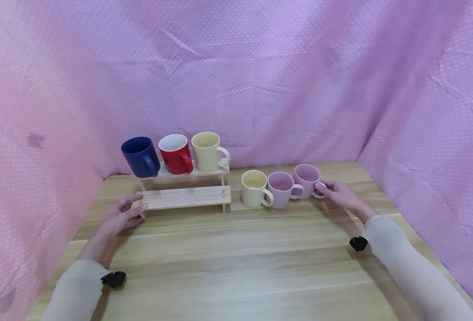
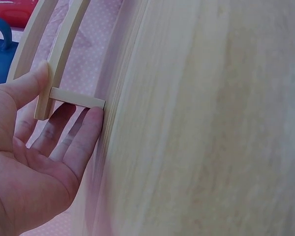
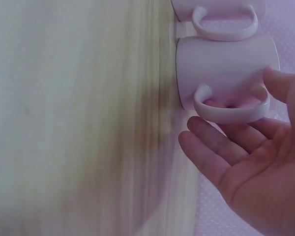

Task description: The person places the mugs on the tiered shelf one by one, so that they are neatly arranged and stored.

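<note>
At the left end of a two-tier wooden rack [image 1: 184, 198], my left hand [image 1: 122, 214] grips the lower tier. In the left wrist view the thumb lies on the top edge, and the fingertips touch the short leg [image 2: 77, 97]. At the right, my right hand [image 1: 341, 196] is at the handle of the rightmost pink mug [image 1: 306, 179]. Its thumb touches the mug near the top of the handle [image 3: 231, 115]; the other fingers stretch loosely beside and behind the handle. That mug stands upright on the table. Part of the index finger is hidden.
On the upper tier stand a blue mug [image 1: 140, 158], a red mug [image 1: 175, 156] with a white inside, and a cream mug [image 1: 206, 154]. Another cream mug [image 1: 253, 191] and a pink mug [image 1: 280, 191] stand right of the rack. Pink dotted cloth [image 1: 236, 80] hangs around the table.
</note>
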A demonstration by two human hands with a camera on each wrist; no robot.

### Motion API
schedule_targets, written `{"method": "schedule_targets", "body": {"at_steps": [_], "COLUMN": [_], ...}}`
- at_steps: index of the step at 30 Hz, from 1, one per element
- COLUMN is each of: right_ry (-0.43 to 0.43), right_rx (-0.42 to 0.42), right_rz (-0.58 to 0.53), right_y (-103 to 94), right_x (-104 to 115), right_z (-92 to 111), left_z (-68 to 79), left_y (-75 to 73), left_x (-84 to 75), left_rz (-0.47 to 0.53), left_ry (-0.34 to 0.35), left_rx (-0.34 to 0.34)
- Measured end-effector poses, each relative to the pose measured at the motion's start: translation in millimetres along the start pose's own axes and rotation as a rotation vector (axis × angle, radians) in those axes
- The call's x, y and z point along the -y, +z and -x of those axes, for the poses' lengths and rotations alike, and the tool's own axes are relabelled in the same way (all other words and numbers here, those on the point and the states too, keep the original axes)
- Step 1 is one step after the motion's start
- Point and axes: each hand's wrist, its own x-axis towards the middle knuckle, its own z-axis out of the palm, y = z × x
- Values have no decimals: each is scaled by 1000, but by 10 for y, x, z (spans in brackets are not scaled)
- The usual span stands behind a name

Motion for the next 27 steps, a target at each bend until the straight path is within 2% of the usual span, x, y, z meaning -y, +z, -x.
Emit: {"method": "schedule_targets", "body": {"at_steps": [4,8,14,18,20,23,27], "right_ry": [-2,-12,-41,-66,-62,-43,2], "right_rx": [59,78,40,26,21,14,40], "right_rz": [-37,-73,20,70,61,58,20], "right_y": [39,-11,54,154,183,155,31], "right_x": [41,-11,4,49,68,77,82], "right_z": [-108,-29,-73,-164,-187,-157,-37], "left_z": [84,37,99,183,204,168,46], "left_y": [-77,16,-20,-117,-148,-125,-1], "left_x": [12,25,42,67,68,58,32], "left_rz": [-12,-4,39,32,16,-1,-13], "left_ry": [6,6,20,14,7,8,19], "left_rx": [-28,-12,-43,-62,-63,-44,-15]}}
